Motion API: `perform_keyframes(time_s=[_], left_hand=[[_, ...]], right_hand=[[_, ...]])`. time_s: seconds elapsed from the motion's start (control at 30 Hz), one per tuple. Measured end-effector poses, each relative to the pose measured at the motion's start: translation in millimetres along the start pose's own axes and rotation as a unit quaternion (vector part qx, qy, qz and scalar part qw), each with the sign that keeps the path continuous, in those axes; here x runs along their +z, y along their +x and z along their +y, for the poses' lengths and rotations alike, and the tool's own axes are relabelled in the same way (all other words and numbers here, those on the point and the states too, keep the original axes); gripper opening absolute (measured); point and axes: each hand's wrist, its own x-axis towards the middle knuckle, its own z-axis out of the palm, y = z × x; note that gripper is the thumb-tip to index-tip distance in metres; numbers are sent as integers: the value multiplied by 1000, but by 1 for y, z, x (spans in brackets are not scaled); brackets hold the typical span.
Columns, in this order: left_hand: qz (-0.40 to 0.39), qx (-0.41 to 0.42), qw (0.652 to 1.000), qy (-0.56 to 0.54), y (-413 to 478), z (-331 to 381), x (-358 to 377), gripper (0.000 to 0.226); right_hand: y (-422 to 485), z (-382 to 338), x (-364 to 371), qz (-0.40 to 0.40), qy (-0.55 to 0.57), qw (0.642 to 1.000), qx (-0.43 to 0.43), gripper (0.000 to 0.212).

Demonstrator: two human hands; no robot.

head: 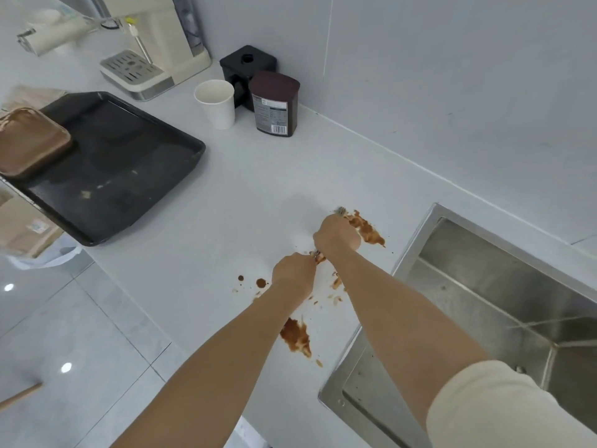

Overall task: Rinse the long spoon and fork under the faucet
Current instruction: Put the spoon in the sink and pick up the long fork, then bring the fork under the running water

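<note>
At six o'clock, brown sauce smears (295,337) lie on the white counter (245,195), with the steel sink (484,318) at four o'clock. Just beyond, the left hand (292,276) is curled shut over one end of a soiled metal utensil (318,255). Touching it at one o'clock, the right hand (337,236) is closed on another, its tip (340,210) poking out; which is the spoon or fork I cannot tell. Both look stiff, light and sauce-slick, so a firm grip on the cleaner handle seems wise. At eleven o'clock sit a black tray (106,176) and a paper cup (216,103).
</note>
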Motion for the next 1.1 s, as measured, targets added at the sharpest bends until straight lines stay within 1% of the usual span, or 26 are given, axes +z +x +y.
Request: perform_keyframes(time_s=[0.1,0.2,0.3,0.33,0.4,0.43,0.5,0.57,0.67,0.7,0.77,0.9,1.0,1.1], left_hand=[[0,2,1000,1,1,1,0,27],[1,14,1000,16,0,1,0,26],[8,31,999,38,-3,-1,-3,23],[11,37,998,43,-4,-2,-6,21],[29,49,997,53,-6,-5,-13,18],[42,52,996,57,-7,-7,-17,23],[62,58,994,63,-7,-10,-28,33],[75,67,994,51,-7,-11,-43,35],[97,89,991,40,-4,-4,-67,15],[104,97,989,40,-3,1,-74,12],[115,117,985,50,1,16,-84,13],[132,184,972,70,8,59,-102,18],[145,256,951,99,9,98,-112,20],[170,313,926,128,7,137,-119,23]], right_hand=[[1,1,-2,-9,52,998,36,28],[1,6,-5,-28,173,981,80,18],[2,12,-7,-31,271,956,109,37],[1,14,-9,-37,292,949,113,36],[-2,15,-13,-52,326,936,126,17],[-3,15,-16,-56,357,922,137,21],[-7,19,-23,-59,434,887,145,25],[-13,26,-35,-52,500,850,156,23],[-25,44,-56,-31,603,781,163,26],[-29,51,-64,-24,629,760,161,27],[-39,66,-80,-6,678,718,156,25],[-58,100,-116,42,749,644,148,17],[-71,131,-142,92,794,584,145,19],[-85,166,-163,127,816,548,135,17]])
